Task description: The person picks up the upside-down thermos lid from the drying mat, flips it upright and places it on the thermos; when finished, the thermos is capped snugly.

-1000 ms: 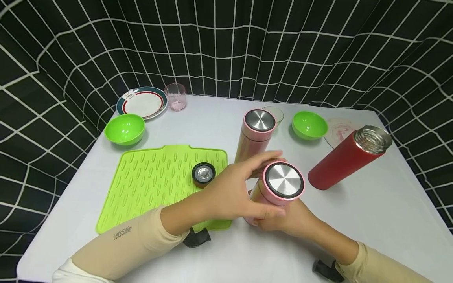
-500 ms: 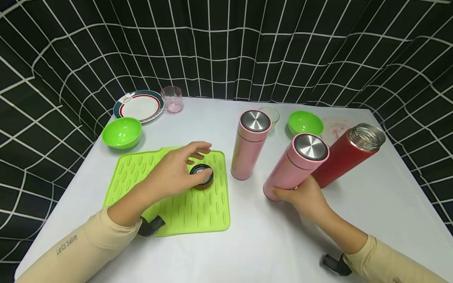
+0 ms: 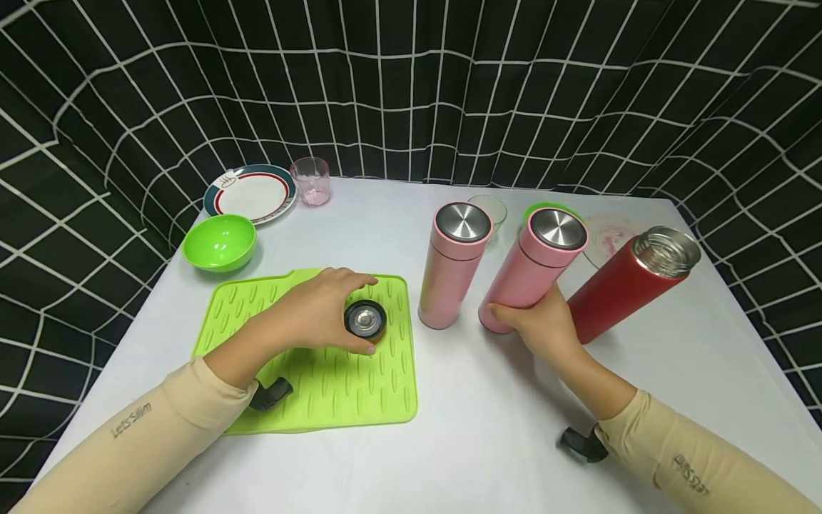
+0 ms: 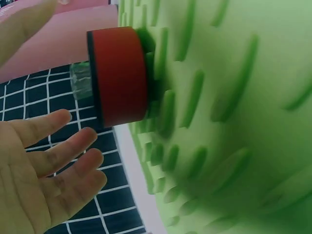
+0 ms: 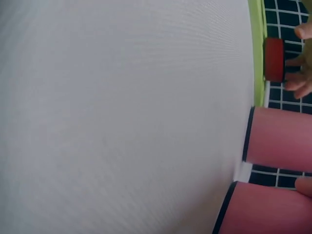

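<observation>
Hands: your left hand (image 3: 315, 314) cups open around red cap (image 3: 365, 320), unclasped; your right hand (image 3: 542, 323) grips pink flask (image 3: 531, 271) just ahead

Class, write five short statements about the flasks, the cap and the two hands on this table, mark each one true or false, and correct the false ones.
1. The red flask has no cap on. True.
2. The right hand holds the tilted pink flask near its base. True.
3. The red cap lies on the bare white table. False: it lies on the green ridged mat.
4. The left hand holds the upright pink flask. False: it is at the cap, its fingers spread around it, and no grip has closed on it.
5. Both pink flasks have their lids on. True.
</observation>
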`<state>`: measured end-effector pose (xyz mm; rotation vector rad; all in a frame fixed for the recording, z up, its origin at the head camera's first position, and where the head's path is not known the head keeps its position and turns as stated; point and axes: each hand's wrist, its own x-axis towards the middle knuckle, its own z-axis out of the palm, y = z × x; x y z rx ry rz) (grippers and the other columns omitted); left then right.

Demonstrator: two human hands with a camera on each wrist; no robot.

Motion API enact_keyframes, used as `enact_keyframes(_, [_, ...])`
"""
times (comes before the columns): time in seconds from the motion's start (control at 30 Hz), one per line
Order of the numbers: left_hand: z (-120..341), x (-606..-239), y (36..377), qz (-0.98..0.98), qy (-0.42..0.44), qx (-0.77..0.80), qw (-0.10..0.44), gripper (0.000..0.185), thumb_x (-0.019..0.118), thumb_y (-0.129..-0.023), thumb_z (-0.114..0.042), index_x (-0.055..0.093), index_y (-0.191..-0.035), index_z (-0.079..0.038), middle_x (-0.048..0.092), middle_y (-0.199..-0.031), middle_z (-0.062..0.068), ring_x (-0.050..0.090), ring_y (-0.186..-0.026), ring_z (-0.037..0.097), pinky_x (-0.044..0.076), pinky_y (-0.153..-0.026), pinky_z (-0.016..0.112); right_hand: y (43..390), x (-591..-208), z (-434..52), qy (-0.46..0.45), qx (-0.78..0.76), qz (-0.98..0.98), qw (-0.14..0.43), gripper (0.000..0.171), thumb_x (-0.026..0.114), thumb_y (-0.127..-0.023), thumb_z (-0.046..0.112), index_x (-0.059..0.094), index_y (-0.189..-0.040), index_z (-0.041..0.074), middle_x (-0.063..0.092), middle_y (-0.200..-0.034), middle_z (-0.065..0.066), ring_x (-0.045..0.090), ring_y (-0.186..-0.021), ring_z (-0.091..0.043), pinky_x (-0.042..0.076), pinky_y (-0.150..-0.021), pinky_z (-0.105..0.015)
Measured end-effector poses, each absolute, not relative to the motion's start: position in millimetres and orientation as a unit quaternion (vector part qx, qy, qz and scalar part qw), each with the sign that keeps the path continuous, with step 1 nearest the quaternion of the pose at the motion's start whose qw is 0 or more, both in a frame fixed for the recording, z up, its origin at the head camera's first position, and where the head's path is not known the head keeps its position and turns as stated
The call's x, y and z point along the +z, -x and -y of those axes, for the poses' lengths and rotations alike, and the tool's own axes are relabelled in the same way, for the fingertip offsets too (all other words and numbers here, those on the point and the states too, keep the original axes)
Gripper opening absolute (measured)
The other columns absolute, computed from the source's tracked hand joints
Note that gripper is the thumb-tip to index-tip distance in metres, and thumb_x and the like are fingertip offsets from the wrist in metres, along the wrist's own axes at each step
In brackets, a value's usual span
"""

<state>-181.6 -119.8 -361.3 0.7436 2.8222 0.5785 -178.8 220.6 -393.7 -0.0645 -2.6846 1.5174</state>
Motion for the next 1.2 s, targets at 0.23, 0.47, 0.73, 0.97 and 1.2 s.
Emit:
enact_keyframes(0.23, [118, -370, 186, -0.948, -0.253, 0.169, 0.099, 0.098, 0.088, -0.06, -0.056, 0.052, -0.139, -0.012, 0.059, -0.127, 0.005, 0.051, -0.12, 0.025, 0.046, -0.095, 0.046, 175, -393, -225, 0.022, 0.501, 0.865, 0.016, 0.077, 0.082, -0.078, 0.02, 0.035, -0.135, 0.001, 0.053, -0.125, -0.016, 0.051, -0.113, -0.029, 0.042, -0.095, -0.044])
enact_keyframes(0.47, [115, -370, 186, -0.95, -0.247, 0.16, 0.102, 0.076, 0.09, -0.061, -0.046, 0.064, -0.122, -0.01, 0.063, -0.113, 0.003, 0.058, -0.106, 0.023, 0.049, -0.087, 0.043, 156, -385, -229, 0.028, 0.511, 0.859, -0.021, 0.089, 0.077, -0.085, 0.027, 0.017, -0.145, -0.002, 0.039, -0.137, -0.021, 0.041, -0.127, -0.035, 0.036, -0.106, -0.053])
enact_keyframes(0.73, [116, -373, 187, -0.951, -0.249, 0.155, 0.097, 0.067, 0.088, -0.062, -0.044, 0.067, -0.116, -0.011, 0.062, -0.104, 0.0, 0.058, -0.098, 0.02, 0.05, -0.082, 0.04, 126, -374, -230, 0.048, 0.518, 0.852, -0.055, 0.091, 0.071, -0.089, 0.025, 0.006, -0.148, -0.001, 0.027, -0.147, -0.022, 0.027, -0.134, -0.038, 0.032, -0.108, -0.051])
enact_keyframes(0.97, [116, -361, 175, -0.949, -0.255, 0.171, 0.067, 0.06, 0.084, -0.058, -0.044, 0.069, -0.109, -0.018, 0.057, -0.097, -0.008, 0.054, -0.088, 0.011, 0.049, -0.074, 0.032, 88, -357, -222, 0.025, 0.473, 0.88, -0.04, 0.069, 0.071, -0.09, 0.033, 0.031, -0.137, 0.002, 0.038, -0.136, -0.014, 0.034, -0.121, -0.031, 0.036, -0.091, -0.041])
enact_keyframes(1.2, [89, -328, 141, -0.918, -0.35, 0.184, 0.007, 0.058, 0.084, -0.058, -0.041, 0.068, -0.109, -0.017, 0.053, -0.093, -0.01, 0.049, -0.087, 0.008, 0.048, -0.071, 0.026, 76, -362, -198, -0.09, 0.479, 0.87, -0.071, 0.022, 0.069, -0.093, 0.029, 0.061, -0.108, 0.016, 0.064, -0.094, 0.004, 0.06, -0.089, -0.013, 0.046, -0.075, -0.027])
